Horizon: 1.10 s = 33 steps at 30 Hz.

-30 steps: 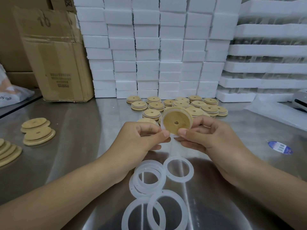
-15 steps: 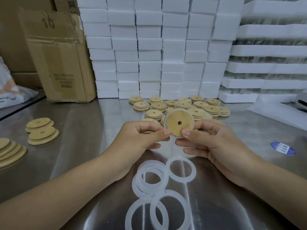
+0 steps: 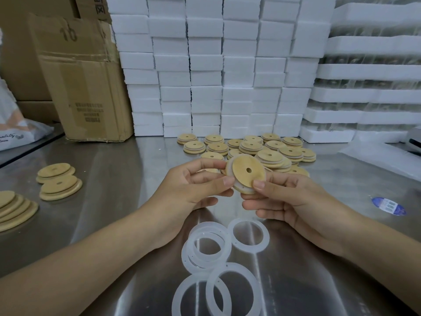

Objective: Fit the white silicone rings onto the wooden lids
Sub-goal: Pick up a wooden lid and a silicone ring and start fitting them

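At the frame's centre, my left hand [image 3: 193, 185] and right hand [image 3: 287, 197] pinch one wooden lid [image 3: 243, 179] by its rim, tilted toward me, so I can check that the white ring [image 3: 229, 166] sits evenly; spare rings [image 3: 265, 236] wait below.

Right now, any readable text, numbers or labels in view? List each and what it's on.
"10": marked on the top flap of the cardboard box.
Printed block on that box's side: too blurred to read.
Script on the plastic bag: cut off, unreadable.
Print on the blue sticker on the table: too small to read.
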Motion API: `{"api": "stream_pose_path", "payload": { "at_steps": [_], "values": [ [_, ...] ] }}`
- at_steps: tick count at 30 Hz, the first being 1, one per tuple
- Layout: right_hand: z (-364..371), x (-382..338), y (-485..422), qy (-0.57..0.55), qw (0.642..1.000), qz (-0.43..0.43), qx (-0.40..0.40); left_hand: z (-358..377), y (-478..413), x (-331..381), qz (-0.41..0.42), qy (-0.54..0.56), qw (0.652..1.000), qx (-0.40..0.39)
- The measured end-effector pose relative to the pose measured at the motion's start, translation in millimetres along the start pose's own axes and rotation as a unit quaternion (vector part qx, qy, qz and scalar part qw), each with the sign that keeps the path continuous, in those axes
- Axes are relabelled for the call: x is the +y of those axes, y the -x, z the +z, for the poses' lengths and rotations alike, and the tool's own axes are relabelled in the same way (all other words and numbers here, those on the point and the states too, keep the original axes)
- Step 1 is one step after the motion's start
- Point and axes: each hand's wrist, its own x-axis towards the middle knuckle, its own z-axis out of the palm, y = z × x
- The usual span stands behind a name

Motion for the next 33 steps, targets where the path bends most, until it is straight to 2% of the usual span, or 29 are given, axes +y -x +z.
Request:
{"api": "stream_pose_path", "payload": {
  "at_steps": [9,14,17,22,29,33],
  "values": [
    [1,-1,2,0.034,0.999,-0.002,-0.019,1,0,-1,0.016,-0.018,1.0,-0.002],
    [0,0,1,0.033,0.999,-0.012,-0.032,1,1,-2,0.036,-0.08,0.995,-0.044],
    [0,5,0,0.027,0.998,-0.046,-0.012,2,0,-5,0.048,-0.101,0.993,-0.034],
    [3,10,0,0.096,0.99,-0.106,0.001,1,-1,-7,0.074,-0.176,0.982,-0.002],
    [5,13,1,0.163,0.966,-0.192,0.052,3,-3,-11,0.063,-0.259,0.964,-0.014],
    [7,13,4,0.235,0.945,-0.226,0.025,2,-3,-12,0.058,-0.25,0.966,-0.042]
  ]
}}
